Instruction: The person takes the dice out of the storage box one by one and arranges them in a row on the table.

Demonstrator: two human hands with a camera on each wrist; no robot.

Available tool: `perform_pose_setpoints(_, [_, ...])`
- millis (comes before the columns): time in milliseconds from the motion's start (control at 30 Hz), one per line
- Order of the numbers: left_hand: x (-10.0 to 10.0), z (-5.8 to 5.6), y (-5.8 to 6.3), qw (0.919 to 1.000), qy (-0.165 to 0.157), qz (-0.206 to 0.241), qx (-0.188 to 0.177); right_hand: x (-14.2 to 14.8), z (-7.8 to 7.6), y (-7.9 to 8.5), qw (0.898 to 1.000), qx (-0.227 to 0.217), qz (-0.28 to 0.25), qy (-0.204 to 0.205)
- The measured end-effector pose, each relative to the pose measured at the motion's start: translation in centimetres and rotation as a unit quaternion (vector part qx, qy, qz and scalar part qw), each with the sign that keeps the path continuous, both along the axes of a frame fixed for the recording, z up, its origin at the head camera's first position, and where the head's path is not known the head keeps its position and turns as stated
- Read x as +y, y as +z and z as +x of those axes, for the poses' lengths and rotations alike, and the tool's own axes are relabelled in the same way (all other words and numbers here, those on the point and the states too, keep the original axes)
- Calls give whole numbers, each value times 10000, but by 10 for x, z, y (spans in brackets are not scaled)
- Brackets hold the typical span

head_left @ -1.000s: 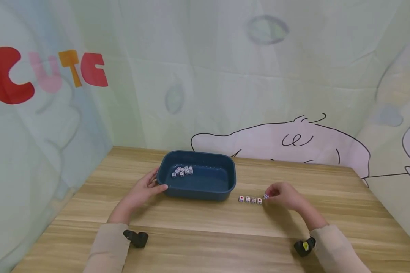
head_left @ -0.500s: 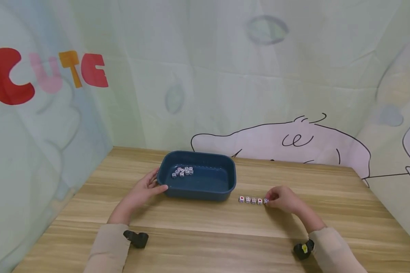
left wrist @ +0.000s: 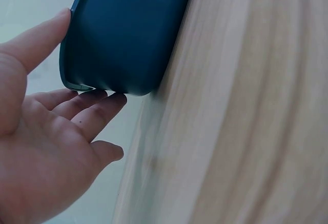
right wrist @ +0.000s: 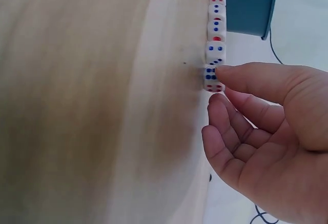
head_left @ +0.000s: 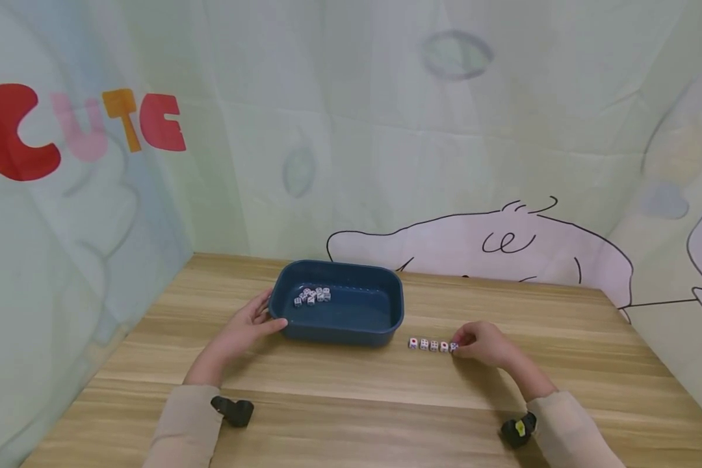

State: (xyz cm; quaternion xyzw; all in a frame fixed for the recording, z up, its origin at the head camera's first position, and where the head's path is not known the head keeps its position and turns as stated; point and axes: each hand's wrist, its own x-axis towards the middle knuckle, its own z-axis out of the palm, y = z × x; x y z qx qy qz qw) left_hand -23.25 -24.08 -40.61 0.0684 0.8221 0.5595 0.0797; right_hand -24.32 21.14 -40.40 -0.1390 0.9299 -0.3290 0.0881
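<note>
A dark blue plastic basin (head_left: pixel 342 335) stands on the table, with a small cluster of white dice (head_left: pixel 312 296) in its left part. My left hand (head_left: pixel 250 323) holds the basin's left end, thumb at the rim and fingertips against the end wall. To the right of the basin, several dice (head_left: pixel 434 346) form a straight row. At the row's right end my right hand (head_left: pixel 484 342) pinches the last die (right wrist: pixel 211 76) between thumb and fingers. In the right wrist view that die stands close against its neighbour, blue and red pips showing, its far side hidden by the fingers.
The wood-grain table (head_left: pixel 327 416) runs back to a printed cloth backdrop (head_left: pixel 386 143) with a cartoon outline and coloured letters. Black wrist cameras (head_left: pixel 232 411) are strapped at both sleeves.
My right hand has lowered the die and brought it left, up to the row's right end. My left hand and the basin have stayed in place.
</note>
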Motion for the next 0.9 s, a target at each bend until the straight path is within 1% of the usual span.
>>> perform_pose_setpoints(167, [0, 0, -1, 10000, 7, -19, -22, 1, -2, 14, 9997, 221, -65, 76])
perform_pose_setpoints(367, [0, 0, -1, 10000, 14, -6, -16, -6, -13, 37, 9988, 468, -94, 141])
perform_pose_setpoints(533, [0, 0, -1, 10000, -45, -13, -19, -19, -21, 56, 9981, 588, -133, 149])
perform_pose_setpoints(700, [1, 1, 0, 10000, -8, -1, -12, -36, -25, 72, 9979, 614, -49, 189])
perform_pose_setpoints(900, [1, 1, 0, 10000, 13, -31, 16, -60, -29, 85, 9974, 600, -147, 357])
